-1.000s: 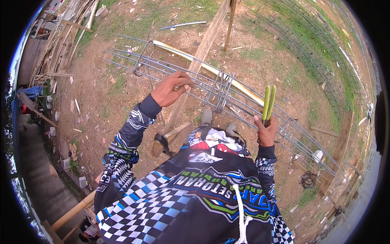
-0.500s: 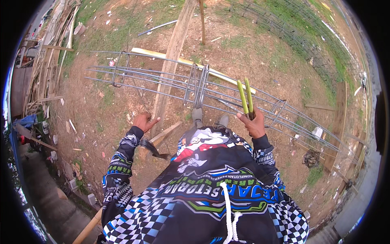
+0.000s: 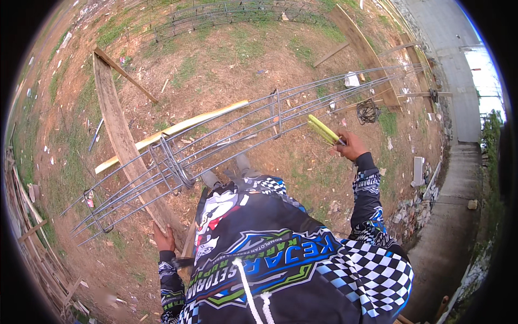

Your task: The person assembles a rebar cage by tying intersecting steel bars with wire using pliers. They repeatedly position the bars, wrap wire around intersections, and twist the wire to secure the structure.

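Note:
A bundle of long steel bars with stirrups, a rebar cage, runs across in front of me, rising from lower left to upper right. Several stirrups sit bunched together on its left half. In my right hand, on the near side of the bars, is a pair of pliers with yellow-green handles; its handles point away from the fist and its head is hidden. My left hand is at the near end of a wooden plank, fingers apart; whether it presses on the wood I cannot tell.
A pale yellow wooden strip lies beyond the cage. Tangled wire is on the ground at right, near a wide board. Another long rebar cage lies farther off. A concrete strip runs along the right.
My view has swung to the right. The right hand, still holding the pliers, is now farther from the bars. My left hand has come to the plank's near end.

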Motion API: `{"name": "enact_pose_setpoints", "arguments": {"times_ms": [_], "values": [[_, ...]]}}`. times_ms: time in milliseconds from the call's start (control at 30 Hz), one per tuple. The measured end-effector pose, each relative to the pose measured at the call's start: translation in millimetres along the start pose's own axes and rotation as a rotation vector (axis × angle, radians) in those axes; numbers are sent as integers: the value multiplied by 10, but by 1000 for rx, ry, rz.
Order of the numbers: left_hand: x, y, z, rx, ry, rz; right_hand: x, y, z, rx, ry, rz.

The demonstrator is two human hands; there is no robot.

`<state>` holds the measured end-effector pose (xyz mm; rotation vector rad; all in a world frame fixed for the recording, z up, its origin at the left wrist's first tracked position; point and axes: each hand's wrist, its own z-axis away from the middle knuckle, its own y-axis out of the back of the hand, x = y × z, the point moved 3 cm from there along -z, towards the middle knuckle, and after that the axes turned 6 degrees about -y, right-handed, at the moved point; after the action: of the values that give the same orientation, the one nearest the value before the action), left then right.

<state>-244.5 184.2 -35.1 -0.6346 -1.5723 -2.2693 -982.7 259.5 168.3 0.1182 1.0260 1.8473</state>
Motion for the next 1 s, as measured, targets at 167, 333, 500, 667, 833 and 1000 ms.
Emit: {"name": "enact_pose_setpoints", "arguments": {"times_ms": [167,333,500,667,833,1000], "values": [[418,256,4,35,-3,61,145,436,-406,-30,-12,418],[518,446,16,120,-127,106,162,519,-1166,-163,-93,529],[396,773,267,230,106,144,60,392,-1772,-98,-158,624],[627,1701,767,562,322,136,357,201,-1902,156,15,747],[2209,1888,610,889,181,365,-540,-68,-1343,293,456,210],[2455,637,-738,572,165,48,-2233,-1549,-851,-294,850,-18]]}}
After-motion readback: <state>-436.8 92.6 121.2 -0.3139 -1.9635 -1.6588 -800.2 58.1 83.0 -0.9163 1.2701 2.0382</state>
